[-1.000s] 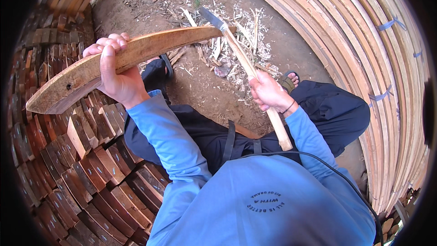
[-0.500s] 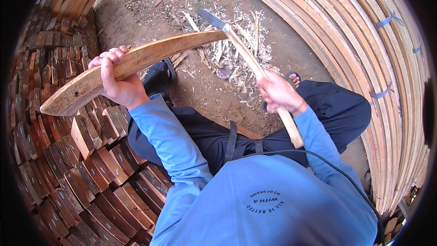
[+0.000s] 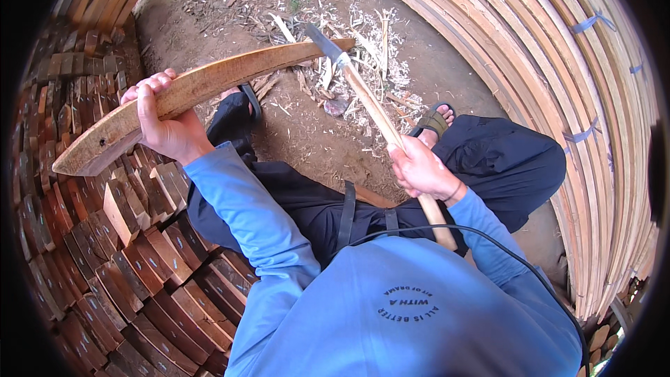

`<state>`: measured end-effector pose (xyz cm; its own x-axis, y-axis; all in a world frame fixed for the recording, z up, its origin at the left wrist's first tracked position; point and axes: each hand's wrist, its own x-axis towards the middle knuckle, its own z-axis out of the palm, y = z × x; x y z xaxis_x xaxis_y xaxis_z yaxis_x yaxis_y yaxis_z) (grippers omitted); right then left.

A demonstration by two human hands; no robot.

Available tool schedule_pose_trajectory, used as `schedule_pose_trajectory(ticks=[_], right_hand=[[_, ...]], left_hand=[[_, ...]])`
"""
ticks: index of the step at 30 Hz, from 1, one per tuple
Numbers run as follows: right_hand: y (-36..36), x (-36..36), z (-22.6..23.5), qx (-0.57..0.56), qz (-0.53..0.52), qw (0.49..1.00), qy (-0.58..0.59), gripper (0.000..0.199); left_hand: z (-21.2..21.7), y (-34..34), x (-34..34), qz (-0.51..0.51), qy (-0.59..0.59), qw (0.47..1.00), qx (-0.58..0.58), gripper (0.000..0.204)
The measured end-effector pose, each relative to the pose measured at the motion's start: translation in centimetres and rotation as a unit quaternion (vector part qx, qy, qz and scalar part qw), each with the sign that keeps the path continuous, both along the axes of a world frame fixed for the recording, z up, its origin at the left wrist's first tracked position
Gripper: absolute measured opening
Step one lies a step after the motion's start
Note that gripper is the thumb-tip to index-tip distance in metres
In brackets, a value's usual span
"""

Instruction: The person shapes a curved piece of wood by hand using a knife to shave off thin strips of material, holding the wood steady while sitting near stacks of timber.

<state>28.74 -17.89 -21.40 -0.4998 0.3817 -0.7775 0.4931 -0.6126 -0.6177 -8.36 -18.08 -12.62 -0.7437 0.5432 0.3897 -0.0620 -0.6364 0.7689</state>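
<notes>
A curved wooden plank point(image 3: 230, 78) slants across the view, its near end at the left and its thin tip over the wood chips. My left hand point(image 3: 169, 117) is wrapped round its near part, the thumb on the side toward me. A long-handled knife point(image 3: 380, 115) with a grey metal blade is in my right hand point(image 3: 426, 169), whose fingers close round the pale wooden handle. The blade lies across the plank close to its tip. Whether the edge touches or bites the wood, I cannot tell.
Stacked dark wooden blocks point(image 3: 164, 318) rise along my left side. Long bent planks point(image 3: 551, 84), tied with blue strips, curve along the right. Wood shavings point(image 3: 363, 49) cover the dirt ground ahead. A black cable point(image 3: 499, 248) crosses my blue shirt. My sandalled feet flank the work.
The knife blade has moved from beyond the plank's tip to across the plank, and my right hand has come slightly lower. My left hand keeps its hold; the view has shifted slightly.
</notes>
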Motion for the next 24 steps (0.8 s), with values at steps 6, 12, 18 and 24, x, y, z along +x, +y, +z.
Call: schedule_pose_trajectory(ticks=[6, 12, 18, 24], right_hand=[[5.0, -5.0, -2.6, -0.005, -0.031, 0.999, 0.015, 0.012], [5.4, -4.5, -0.7, -0.026, -0.070, 0.997, 0.031, 0.012], [1.7, 0.5, 2.1, -0.034, -0.040, 0.999, 0.007, 0.015], [0.1, 0.8, -0.5, -0.036, -0.019, 0.999, 0.019, 0.013]], left_hand=[[-0.1, 0.2, 0.7, -0.007, 0.021, 1.000, 0.003, 0.010], [-0.4, -0.4, -0.1, 0.010, -0.002, 1.000, -0.007, 0.010], [-0.6, -0.5, -0.3, 0.002, -0.007, 1.000, 0.001, 0.009], [-0.8, -0.7, -0.3, 0.012, -0.021, 1.000, 0.002, 0.008]])
